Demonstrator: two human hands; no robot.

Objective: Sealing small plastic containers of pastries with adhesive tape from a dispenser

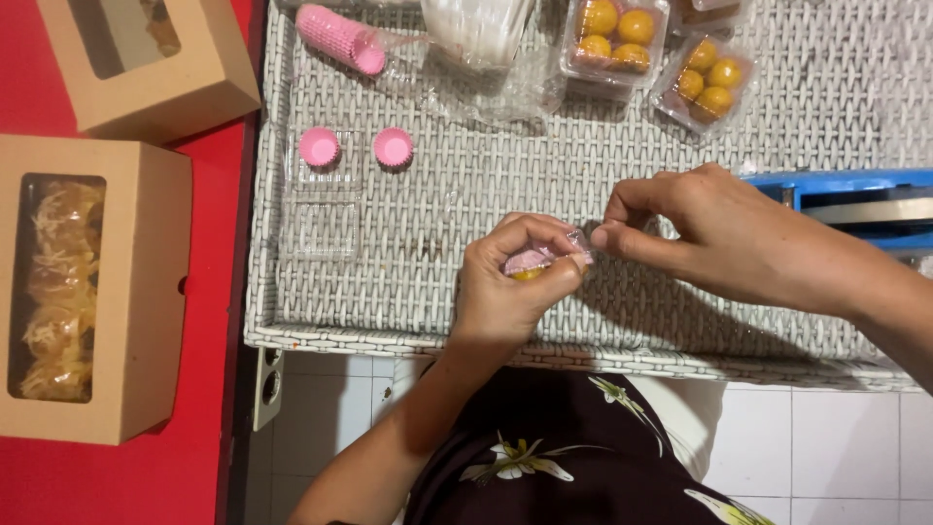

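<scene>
White wicker tray (437, 209) over tiled floor (836, 452), red table (209, 321) beside, left hand (510, 282) and right hand (714, 233) pinching pink cup (530, 259)

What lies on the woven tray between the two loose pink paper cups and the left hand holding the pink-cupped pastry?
In the head view, only bare white woven tray lies between the pink paper cups and the left hand.

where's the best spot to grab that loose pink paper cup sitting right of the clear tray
Take the pink paper cup by its fluted rim, coming straight down from above with two fingers on opposite sides. It sits upright and open-topped on the white woven mat, apart from the clear tray, so the rim is free all round.
</scene>
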